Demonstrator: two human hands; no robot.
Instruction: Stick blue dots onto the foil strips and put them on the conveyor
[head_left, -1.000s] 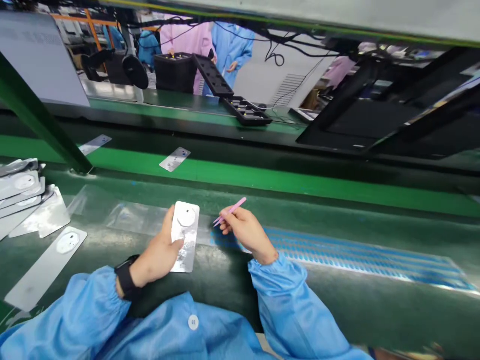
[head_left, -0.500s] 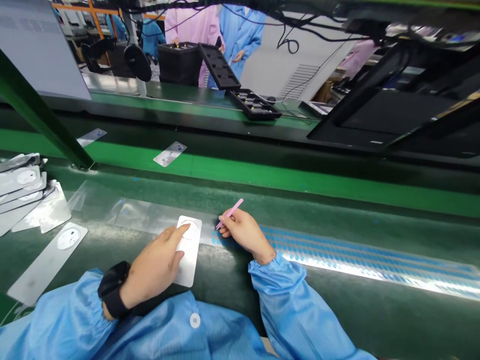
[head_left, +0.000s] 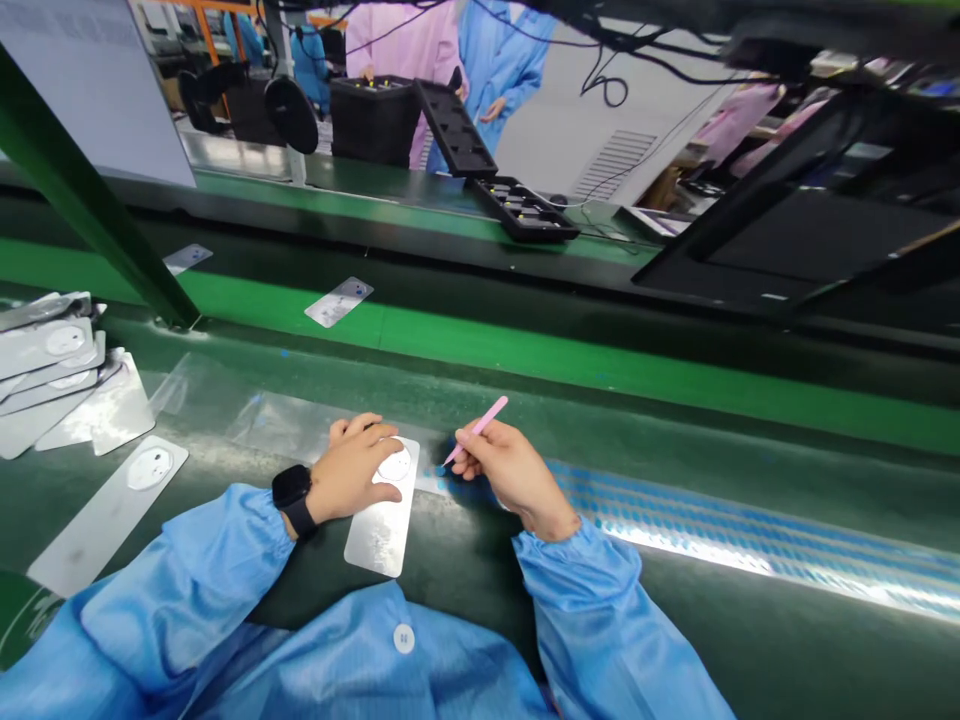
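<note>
My right hand [head_left: 517, 475] pinches pink tweezers [head_left: 487, 418], their dark tips pointing down at the left end of a clear strip [head_left: 705, 540] dotted with rows of small blue stickers. Just left of it lies a flat silver-white plate [head_left: 382, 530] with a round outlined area [head_left: 395, 462] near its top. My left hand [head_left: 356, 470], a black watch [head_left: 293, 498] on its wrist, rests over the plate's upper left edge, fingers spread and thumb on the plate. Its fingertips reach over the bare left part of the clear strip [head_left: 281, 425].
A similar plate [head_left: 109, 520] lies to the left, beside a pile of plates [head_left: 56, 370]. One more plate [head_left: 339, 302] sits on the green belt [head_left: 465, 340] behind. A green post [head_left: 97, 190] slants at left; a dark frame [head_left: 825, 210] stands at right. People [head_left: 499, 70] stand across the line.
My left hand has shifted up and across the plate, with fingers now spread past its upper edge. The tweezers remain in my right hand near the strip's end. The whole view has shifted slightly.
</note>
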